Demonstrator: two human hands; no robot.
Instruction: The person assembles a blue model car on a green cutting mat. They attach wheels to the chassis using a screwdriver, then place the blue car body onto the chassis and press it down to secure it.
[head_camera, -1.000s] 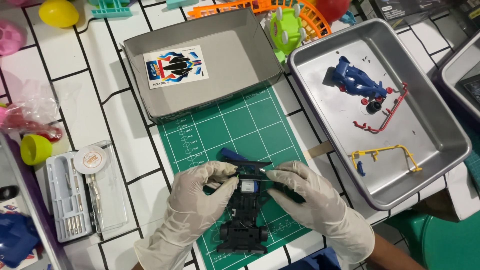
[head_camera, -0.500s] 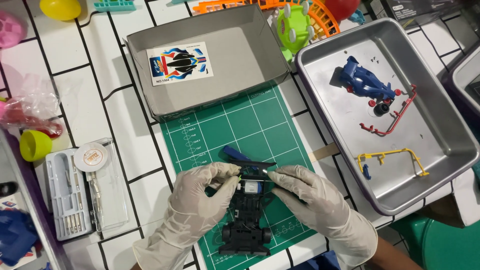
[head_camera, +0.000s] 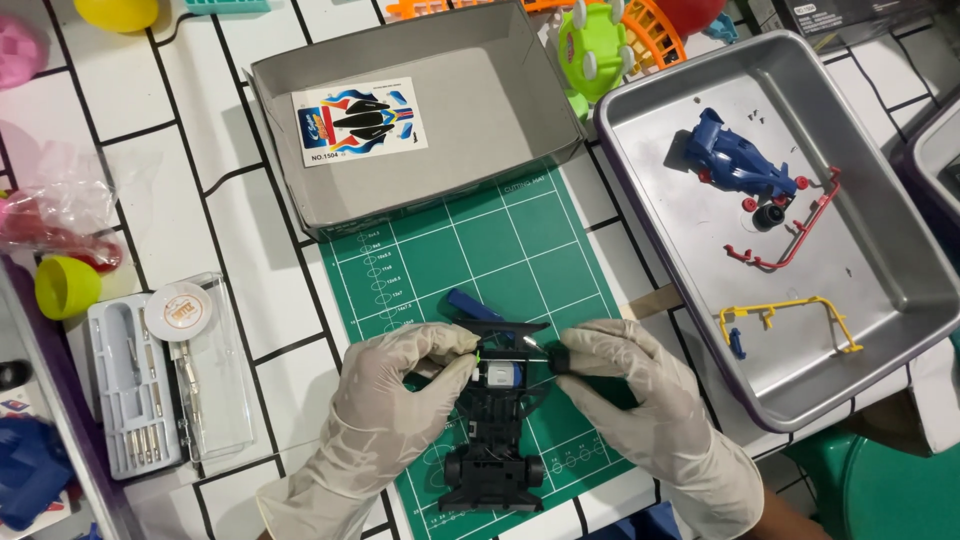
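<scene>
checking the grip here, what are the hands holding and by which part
Both gloved hands hold the black toy car chassis at its upper end: left hand and right hand pinch either side of the small silver motor.

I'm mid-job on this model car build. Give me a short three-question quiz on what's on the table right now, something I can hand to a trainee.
1. True or false: the blue car body lies on the green cutting mat.
2. Which things touch the black chassis? A) only the left hand B) only the right hand C) both gloved hands
3. Fill in: the sticker sheet lies inside the grey ____.

Key:
1. False; it lies in the metal tray, along with the red and yellow part frames.
2. C; both hands pinch the chassis near its silver motor.
3. Box.
</scene>
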